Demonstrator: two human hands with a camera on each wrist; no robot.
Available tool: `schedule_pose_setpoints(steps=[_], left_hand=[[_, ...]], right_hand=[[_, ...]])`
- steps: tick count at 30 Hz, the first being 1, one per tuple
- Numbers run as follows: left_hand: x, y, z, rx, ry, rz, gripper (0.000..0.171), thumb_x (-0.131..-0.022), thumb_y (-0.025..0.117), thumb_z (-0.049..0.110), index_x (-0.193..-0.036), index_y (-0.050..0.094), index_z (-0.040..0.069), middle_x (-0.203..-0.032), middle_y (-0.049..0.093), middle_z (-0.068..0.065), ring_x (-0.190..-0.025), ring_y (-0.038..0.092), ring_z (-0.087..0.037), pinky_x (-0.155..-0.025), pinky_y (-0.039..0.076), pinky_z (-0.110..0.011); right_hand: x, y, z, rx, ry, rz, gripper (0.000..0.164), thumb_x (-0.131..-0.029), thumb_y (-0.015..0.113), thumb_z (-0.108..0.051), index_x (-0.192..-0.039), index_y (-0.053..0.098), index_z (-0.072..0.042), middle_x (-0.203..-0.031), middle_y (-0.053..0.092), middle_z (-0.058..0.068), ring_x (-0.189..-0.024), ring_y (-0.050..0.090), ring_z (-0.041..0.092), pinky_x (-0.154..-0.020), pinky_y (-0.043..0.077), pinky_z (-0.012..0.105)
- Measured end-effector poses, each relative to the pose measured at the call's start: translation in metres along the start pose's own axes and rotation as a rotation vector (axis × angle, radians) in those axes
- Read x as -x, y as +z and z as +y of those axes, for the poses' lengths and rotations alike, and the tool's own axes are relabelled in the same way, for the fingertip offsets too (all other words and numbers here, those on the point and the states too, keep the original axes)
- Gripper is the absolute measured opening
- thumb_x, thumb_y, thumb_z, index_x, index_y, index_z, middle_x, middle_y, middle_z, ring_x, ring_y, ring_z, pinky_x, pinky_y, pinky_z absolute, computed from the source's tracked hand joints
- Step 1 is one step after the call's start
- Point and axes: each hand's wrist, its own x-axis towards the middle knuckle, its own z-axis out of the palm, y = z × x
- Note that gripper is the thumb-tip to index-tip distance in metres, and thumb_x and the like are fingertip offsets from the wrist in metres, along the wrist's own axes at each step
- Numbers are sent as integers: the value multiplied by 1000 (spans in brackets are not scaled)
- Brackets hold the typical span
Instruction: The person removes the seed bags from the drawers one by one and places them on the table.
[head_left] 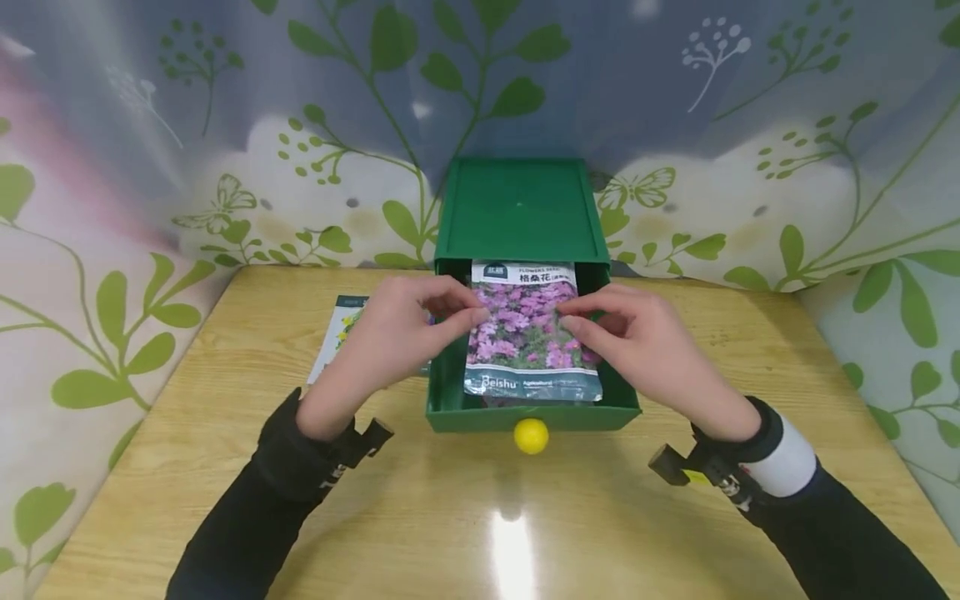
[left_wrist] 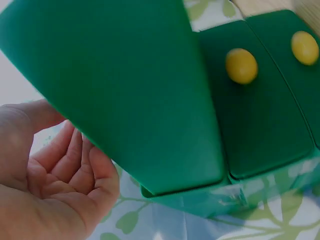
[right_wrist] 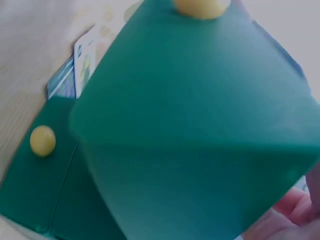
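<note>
A flower seed packet [head_left: 525, 325] with pink blossoms lies over the pulled-out top drawer [head_left: 442, 423] of a small green cabinet [head_left: 520, 208]. My left hand [head_left: 408, 321] pinches the packet's left edge between thumb and fingers. On the opposite edge, my right hand [head_left: 637, 329] pinches it the same way. From the left wrist, the drawer's side hides the fingertips of the left hand [left_wrist: 65, 175]. In the right wrist view, only part of the right hand [right_wrist: 285, 220] shows behind the drawer, and the packet is out of sight.
Another packet [head_left: 327, 342] lies on the wooden table [head_left: 247, 333], left of the cabinet and partly covered by my left hand. A yellow knob [head_left: 531, 436] sits on the open drawer's front. Closed lower drawers [left_wrist: 265, 115] show below it. A leaf-patterned cloth [head_left: 300, 217] hangs behind.
</note>
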Motion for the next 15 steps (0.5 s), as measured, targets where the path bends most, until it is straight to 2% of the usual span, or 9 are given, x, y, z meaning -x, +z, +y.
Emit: schedule_pose_setpoints(steps=[4, 7, 11, 13, 15], left_hand=[[6, -5, 4, 131, -103, -44, 8, -92, 74, 27, -96, 75, 19, -81, 69, 6, -70, 63, -13, -59, 44, -34], [11, -8, 5, 240, -158, -71, 9, -92, 74, 26, -97, 74, 18, -82, 70, 2, -59, 60, -19, -50, 36, -31], [18, -10, 6, 323, -210, -87, 11, -92, 74, 25, -100, 73, 17, -83, 70, -1, -45, 45, -19, -45, 29, -29], [22, -10, 6, 357, -229, -94, 13, -92, 74, 25, -102, 72, 17, -85, 70, -3, -44, 43, -16, -49, 41, -28], [25, -11, 6, 395, -246, -99, 15, -93, 74, 24, -104, 71, 15, -87, 70, -5, -45, 48, -15, -59, 53, -31]], right_hand=[[3, -3, -3, -71, 67, -57, 20, -97, 68, -20, -115, 72, -13, -103, 68, 2, -69, 67, 17, -66, 53, 30], [7, -4, -7, -105, 104, -99, 19, -96, 69, -23, -114, 71, -15, -103, 69, 2, -71, 68, 18, -69, 53, 32], [11, -3, -13, -148, 120, -126, 19, -95, 71, -23, -112, 70, -15, -104, 68, 2, -76, 69, 18, -73, 54, 33], [13, -2, -16, -158, 115, -131, 18, -94, 73, -21, -111, 70, -15, -105, 67, 2, -78, 70, 18, -73, 55, 34], [14, 0, -17, -165, 107, -131, 17, -93, 74, -19, -109, 70, -15, -106, 66, 3, -78, 69, 18, -71, 55, 35]])
